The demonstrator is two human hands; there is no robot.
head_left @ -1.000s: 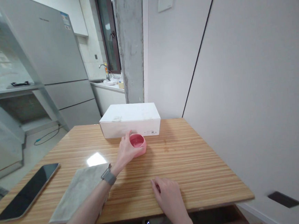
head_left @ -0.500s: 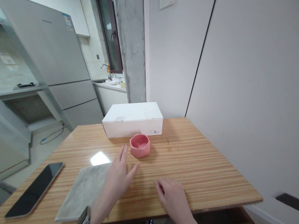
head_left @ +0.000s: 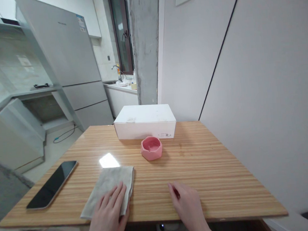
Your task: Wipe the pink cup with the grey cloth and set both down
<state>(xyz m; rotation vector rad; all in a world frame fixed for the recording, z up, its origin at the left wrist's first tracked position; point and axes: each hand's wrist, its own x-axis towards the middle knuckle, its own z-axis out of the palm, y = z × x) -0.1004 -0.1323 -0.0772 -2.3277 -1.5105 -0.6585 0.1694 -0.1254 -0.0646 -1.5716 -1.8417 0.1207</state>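
A folded grey cloth (head_left: 108, 181) lies flat on the wooden table at the left front. My left hand (head_left: 108, 211) rests on its near right part, palm down with the fingers stretched out. To the right, my right hand (head_left: 187, 200) is curled into a loose fist on the table near the front edge; a dark hollow shows between thumb and fingers, with nothing visible in it. Beyond both hands stands a pink faceted ashtray (head_left: 151, 149) with notches in its rim, touched by neither hand.
Behind the ashtray sits a white box (head_left: 145, 121). A black smartphone (head_left: 53, 185) lies at the table's left side. Under the front edge of the table (head_left: 223, 181) is a dark open space. A pale wall (head_left: 260, 85) runs along the right; a fridge (head_left: 60, 48) stands at back left.
My left hand has drawn back from beside the ashtray and come down onto the cloth. My right hand keeps its place on the table. The camera view has swung slightly left.
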